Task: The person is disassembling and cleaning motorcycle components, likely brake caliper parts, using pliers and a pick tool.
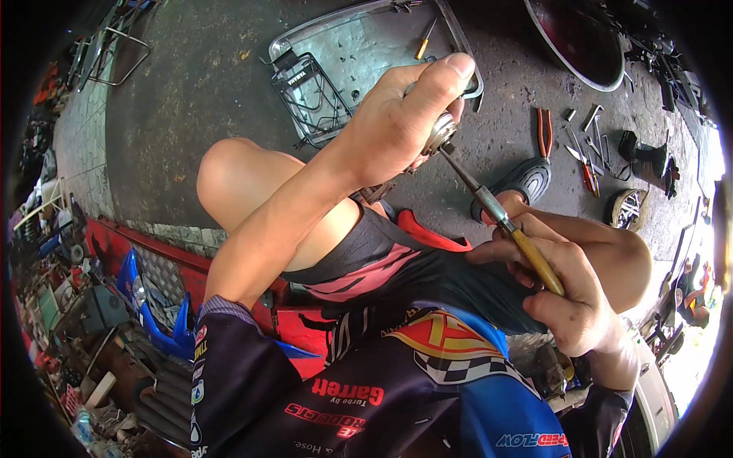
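My left hand (397,122) is closed around a small round metal part (440,134), held up above my knees with the thumb on top. Most of the part is hidden by the palm and fingers, so I cannot tell its kind. My right hand (573,301) grips a screwdriver (528,252) by its yellow handle. The screwdriver's tapered metal shaft points up and left, and its tip meets the lower edge of the metal part. Whether the tip is seated in it or only touching is too small to tell.
Beyond my left hand lies a metal tray (336,38) with a black wire rack (317,99), small loose pieces and another yellow-handled screwdriver (425,42). Red-handled pliers (544,131) and several hand tools lie right, near my sandal (527,182). A large round basin (584,46) stands far right.
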